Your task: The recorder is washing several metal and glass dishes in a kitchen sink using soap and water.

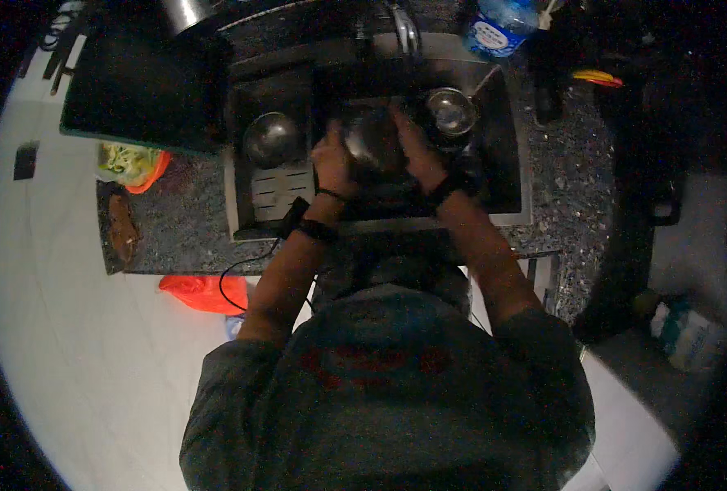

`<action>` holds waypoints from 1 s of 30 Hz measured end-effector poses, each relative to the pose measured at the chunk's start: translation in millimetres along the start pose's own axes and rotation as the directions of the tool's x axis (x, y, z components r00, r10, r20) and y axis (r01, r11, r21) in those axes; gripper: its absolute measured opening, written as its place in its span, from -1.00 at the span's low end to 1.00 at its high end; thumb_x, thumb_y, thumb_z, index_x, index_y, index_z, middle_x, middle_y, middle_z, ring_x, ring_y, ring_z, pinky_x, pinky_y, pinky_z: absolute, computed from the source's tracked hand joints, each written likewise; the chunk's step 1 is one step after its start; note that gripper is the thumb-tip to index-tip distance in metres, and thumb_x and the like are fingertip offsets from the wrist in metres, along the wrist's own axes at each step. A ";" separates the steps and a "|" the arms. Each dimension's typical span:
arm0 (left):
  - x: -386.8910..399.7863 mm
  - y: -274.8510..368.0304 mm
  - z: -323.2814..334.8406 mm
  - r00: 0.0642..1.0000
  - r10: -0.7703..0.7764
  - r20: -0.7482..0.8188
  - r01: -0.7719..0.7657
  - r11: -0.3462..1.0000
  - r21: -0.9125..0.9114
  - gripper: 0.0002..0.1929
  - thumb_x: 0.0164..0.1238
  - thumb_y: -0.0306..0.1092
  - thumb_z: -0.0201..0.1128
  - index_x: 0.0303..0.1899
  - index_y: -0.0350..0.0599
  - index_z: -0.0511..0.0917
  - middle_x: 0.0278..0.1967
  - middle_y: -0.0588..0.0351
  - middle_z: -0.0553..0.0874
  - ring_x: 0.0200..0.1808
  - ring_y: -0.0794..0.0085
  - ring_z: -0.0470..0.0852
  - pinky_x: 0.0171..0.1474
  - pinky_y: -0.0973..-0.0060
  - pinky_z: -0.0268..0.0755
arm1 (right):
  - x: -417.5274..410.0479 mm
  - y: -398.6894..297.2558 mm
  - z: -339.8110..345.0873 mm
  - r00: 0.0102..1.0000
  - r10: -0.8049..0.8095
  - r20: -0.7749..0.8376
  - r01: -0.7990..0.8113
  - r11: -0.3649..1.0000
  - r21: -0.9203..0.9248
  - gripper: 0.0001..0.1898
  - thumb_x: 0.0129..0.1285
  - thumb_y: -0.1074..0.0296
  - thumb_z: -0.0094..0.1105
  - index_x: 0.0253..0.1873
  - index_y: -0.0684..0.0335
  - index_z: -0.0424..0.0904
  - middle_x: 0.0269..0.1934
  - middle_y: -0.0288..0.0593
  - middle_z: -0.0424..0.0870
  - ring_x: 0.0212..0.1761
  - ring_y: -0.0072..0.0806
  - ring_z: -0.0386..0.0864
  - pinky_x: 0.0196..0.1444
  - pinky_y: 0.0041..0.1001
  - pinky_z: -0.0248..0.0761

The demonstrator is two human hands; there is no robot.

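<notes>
Both hands are over the sink [525, 184], one on each side of a dark, rounded metal vessel [369, 140], perhaps a pot or bowl; it is blurred. My left hand [334, 162] grips its left side, and my right hand [414, 144] holds its right side. To the left of my left hand, a round metal bowl [273, 140] lies in the sink above a slotted light panel [280, 189]. A shiny metal strainer or ladle [451, 112], its long handle pointing up and right, rests right of my right hand.
A faucet [405, 34] stands behind the sink. A large dark board or lid [145, 92] covers the left counter, beside a bag of cut vegetables [129, 162] and a brown object [122, 227]. A blue-labelled plastic bottle [501, 27] stands at the back right. A red bag [207, 291] hangs below the counter.
</notes>
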State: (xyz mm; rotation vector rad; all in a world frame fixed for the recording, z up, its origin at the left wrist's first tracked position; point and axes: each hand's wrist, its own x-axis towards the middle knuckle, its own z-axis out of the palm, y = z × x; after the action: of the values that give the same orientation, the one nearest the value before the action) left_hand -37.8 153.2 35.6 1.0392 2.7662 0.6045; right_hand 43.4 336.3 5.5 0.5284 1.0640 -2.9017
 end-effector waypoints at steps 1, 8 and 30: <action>4.6 15.6 -7.0 1.000 0.010 0.008 -0.010 1.000 -0.011 -0.45 0.53 -0.10 0.28 0.39 -0.19 0.44 0.02 -0.23 0.74 -0.08 -0.06 0.76 -0.05 0.14 0.68 | -8.1 8.6 18.6 0.929 -0.087 -0.360 0.088 0.996 -0.015 -0.43 0.58 -0.19 0.09 0.41 0.13 0.55 0.29 -0.29 0.67 0.28 -0.36 0.60 0.39 -0.21 0.46; 7.0 54.0 4.8 0.687 -0.629 0.364 0.494 0.037 -0.869 -0.18 0.56 0.43 -0.01 0.24 -0.30 0.61 0.14 -0.01 0.73 0.17 0.22 0.72 0.24 0.18 0.59 | -12.1 38.5 -2.5 0.916 -0.307 -0.259 0.283 0.951 -0.126 -0.40 0.55 -0.18 0.16 0.45 0.13 0.51 0.35 -0.23 0.62 0.39 -0.33 0.53 0.44 -0.23 0.43; 22.9 -53.6 52.9 0.872 -0.309 -0.381 0.117 0.886 -0.449 -0.40 0.56 0.18 0.21 -0.12 -0.36 0.75 -0.27 -0.31 0.79 -0.26 -0.07 0.77 -0.14 0.09 0.52 | 96.4 141.5 -179.7 0.749 -0.662 -0.036 0.185 0.260 -0.948 -0.43 0.42 0.05 0.33 0.40 0.23 0.56 0.29 0.07 0.67 0.29 -0.08 0.62 0.40 -0.17 0.43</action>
State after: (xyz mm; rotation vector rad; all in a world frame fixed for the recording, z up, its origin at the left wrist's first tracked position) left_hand -74.2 148.6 -34.1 0.5295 2.8471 1.4726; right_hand 25.1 351.0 -241.7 0.8832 3.0101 -1.8119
